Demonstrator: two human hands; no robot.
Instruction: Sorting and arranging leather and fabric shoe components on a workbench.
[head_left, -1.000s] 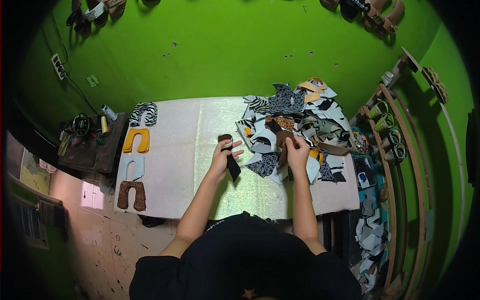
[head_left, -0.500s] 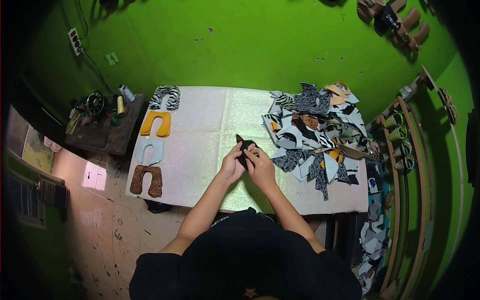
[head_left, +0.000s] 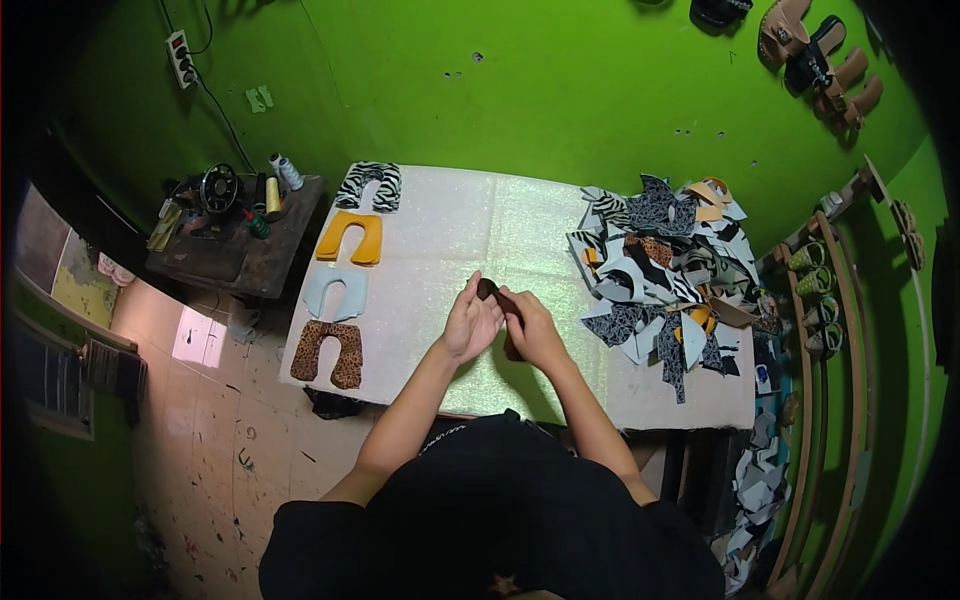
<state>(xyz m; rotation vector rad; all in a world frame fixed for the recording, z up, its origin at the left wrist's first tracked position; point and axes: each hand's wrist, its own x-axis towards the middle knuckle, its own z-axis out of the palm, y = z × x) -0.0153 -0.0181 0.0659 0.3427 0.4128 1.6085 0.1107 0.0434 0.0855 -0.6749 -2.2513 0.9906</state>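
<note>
Above the middle of the pale table, a small dark piece [head_left: 488,288], seemingly cut material, shows between my hands; most of it is hidden. My right hand [head_left: 537,328] is closed on it, its fingers bent over the piece. My left hand [head_left: 472,322] lies beside it, palm turned up and fingers mostly stretched, close to the dark piece. Along the table's left side are U-shaped cut pieces: a zebra-striped one [head_left: 368,187], a mustard yellow one [head_left: 350,238], a light blue one [head_left: 336,292] and a leopard-print one [head_left: 327,354].
A heap of mixed scraps [head_left: 660,265] covers the table's right end. At the left stands a dark sewing table [head_left: 225,250] with a handwheel and thread cones [head_left: 287,172]. A wooden rack [head_left: 845,400] holding green sandals [head_left: 812,268] leans at the right. More scraps [head_left: 755,490] lie below.
My view has swung to the left, so the table appears farther right. My left hand has loosened and turned its palm up, and less of the dark piece shows between my hands.
</note>
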